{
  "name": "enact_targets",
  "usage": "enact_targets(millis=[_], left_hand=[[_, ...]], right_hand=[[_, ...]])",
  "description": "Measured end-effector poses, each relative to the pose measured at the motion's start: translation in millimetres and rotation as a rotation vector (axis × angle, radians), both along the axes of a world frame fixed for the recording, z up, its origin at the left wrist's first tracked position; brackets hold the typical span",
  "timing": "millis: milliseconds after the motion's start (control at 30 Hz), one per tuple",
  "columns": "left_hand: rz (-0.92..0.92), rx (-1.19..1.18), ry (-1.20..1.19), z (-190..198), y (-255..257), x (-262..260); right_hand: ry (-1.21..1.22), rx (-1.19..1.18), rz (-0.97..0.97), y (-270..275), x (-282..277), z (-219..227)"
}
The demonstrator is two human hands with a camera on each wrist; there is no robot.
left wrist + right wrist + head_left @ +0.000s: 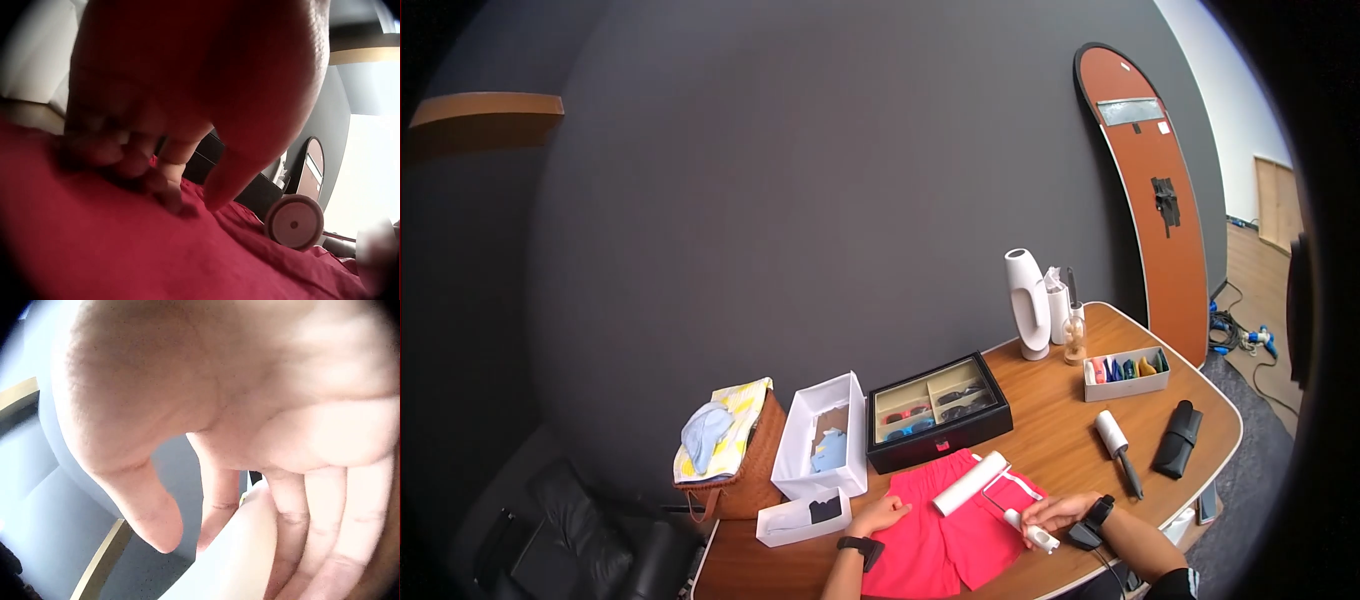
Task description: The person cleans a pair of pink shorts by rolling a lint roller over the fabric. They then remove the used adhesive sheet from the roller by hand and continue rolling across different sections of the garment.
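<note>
Bright pink shorts with white side trim lie spread on the wooden table. My left hand rests on their left side; in the left wrist view its fingertips touch the cloth, thumb apart from the fingers. Across the upper part of the shorts lies the white cylinder of a large lint roller, joined by a bent wire to a white handle. My right hand holds that handle near the shorts' right edge. In the right wrist view, the fingers pass behind the pale handle, and the thumb stands off it.
Left of the shorts stand a small white box, a larger white box and a wicker basket with cloths. A black glasses case sits behind. Rightward are a smaller lint roller, a black pouch and a box of colourful rolled items.
</note>
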State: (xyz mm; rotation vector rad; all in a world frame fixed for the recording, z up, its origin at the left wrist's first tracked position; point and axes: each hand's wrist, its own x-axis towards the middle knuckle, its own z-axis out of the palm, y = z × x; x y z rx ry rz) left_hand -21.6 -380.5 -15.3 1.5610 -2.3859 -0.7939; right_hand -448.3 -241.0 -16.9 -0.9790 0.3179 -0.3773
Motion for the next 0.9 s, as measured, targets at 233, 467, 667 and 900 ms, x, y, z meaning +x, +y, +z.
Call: enact_targets(millis=[233, 467, 667, 900], left_hand=[[0.067, 0.068, -0.020, 11.1, 1.8, -4.6], [0.031, -0.149, -0.064, 14.8, 23.4, -14.1], [0.075, -0.230, -0.150, 12.3, 37.3, -25.4], [0.090, -0.307, -0.195, 11.9, 44.2, -31.5]], right_hand=[[0.043, -0.016, -0.025, 5.8, 6.4, 16.9], [0.003, 0.000, -0.032, 1.1, 4.6, 7.7], [0.113, -0.011, 0.009, 5.2, -2.6, 3.1], [0.094, -0.036, -0.080, 14.4, 5.2, 22.2]])
